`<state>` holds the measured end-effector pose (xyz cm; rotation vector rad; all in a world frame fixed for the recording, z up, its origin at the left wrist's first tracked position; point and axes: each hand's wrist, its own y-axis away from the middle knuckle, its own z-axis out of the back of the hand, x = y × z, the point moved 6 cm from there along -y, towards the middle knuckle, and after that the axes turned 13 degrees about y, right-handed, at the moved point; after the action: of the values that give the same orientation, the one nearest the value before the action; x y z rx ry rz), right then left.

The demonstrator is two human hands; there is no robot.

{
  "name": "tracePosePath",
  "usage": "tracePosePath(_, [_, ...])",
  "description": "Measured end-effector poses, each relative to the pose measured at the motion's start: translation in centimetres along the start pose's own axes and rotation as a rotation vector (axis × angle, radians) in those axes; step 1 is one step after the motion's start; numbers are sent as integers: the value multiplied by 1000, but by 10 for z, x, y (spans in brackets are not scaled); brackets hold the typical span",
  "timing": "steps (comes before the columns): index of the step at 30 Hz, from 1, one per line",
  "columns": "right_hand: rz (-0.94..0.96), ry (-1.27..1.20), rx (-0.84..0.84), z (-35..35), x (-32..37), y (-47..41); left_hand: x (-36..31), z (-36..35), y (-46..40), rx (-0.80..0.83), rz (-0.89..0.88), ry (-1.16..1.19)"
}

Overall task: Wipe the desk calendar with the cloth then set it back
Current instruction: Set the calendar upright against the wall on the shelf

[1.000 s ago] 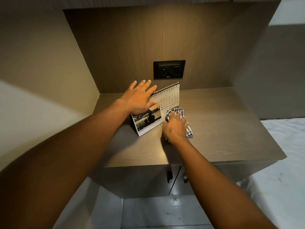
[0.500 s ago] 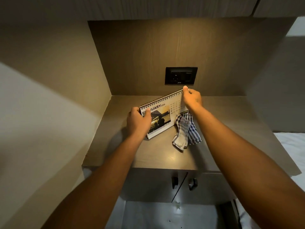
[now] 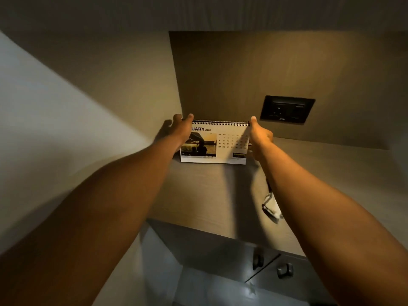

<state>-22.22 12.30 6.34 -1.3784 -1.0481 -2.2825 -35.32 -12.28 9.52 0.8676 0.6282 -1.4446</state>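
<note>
The desk calendar [image 3: 215, 143], white with a spiral top, a sunset photo and a date grid, stands upright at the back left corner of the wooden shelf [image 3: 205, 195]. My left hand [image 3: 180, 131] grips its top left corner. Its top right corner is held by my right hand [image 3: 259, 135]. The checked cloth [image 3: 271, 205] lies loose on the shelf near the front edge, mostly hidden behind my right forearm.
A black wall socket [image 3: 287, 109] sits on the back panel, right of the calendar. A side wall [image 3: 110, 89] closes the niche on the left. Two cabinet door handles [image 3: 284, 270] show below the shelf's front edge.
The calendar has gone from tilted at mid-shelf to upright at the back left corner, both hands holding it. The cloth, let go earlier, stays near the front. The camera swung left.
</note>
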Motion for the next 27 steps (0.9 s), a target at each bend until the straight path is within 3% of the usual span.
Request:
tracePosePath(9, [3, -11, -2, -23, 5, -8, 6, 5, -17, -37, -83, 105])
tracePosePath(13, [-4, -4, 16, -19, 4, -1, 6, 8, -14, -25, -44, 40])
tracePosePath(18, [272, 287, -183, 28, -15, 15, 8, 14, 21, -183, 32, 31])
tracePosePath(20, [411, 433, -248, 49, -37, 24, 4, -9, 56, -193, -151, -52])
tracePosePath(23, [491, 794, -299, 67, -74, 28, 6, -79, 121, 54, -456, -166])
tracePosePath(27, [499, 1064, -233, 68, -115, 29, 26, -169, 174, 378, -541, -410])
